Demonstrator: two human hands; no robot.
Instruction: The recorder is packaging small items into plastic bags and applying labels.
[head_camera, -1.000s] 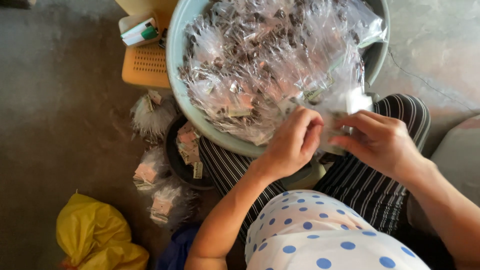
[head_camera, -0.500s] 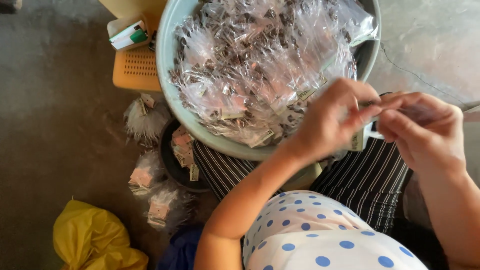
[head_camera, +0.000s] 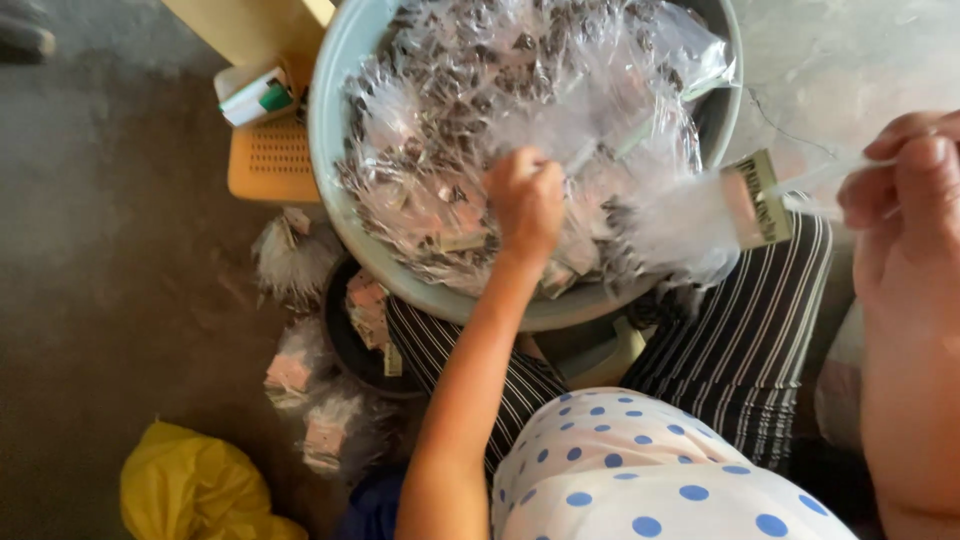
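Concrete floor (head_camera: 100, 250); left hand (head_camera: 527, 200) among packets (head_camera: 450, 150).

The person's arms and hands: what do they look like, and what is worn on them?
Both hands, left hand and right hand, are bare: no gloves, and no rings or watch visible. Both forearms are uncovered; no sleeves show.

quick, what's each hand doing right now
Left hand: closed, reaching into the packets in the basin.
Right hand: closed, pinching a clear packet.
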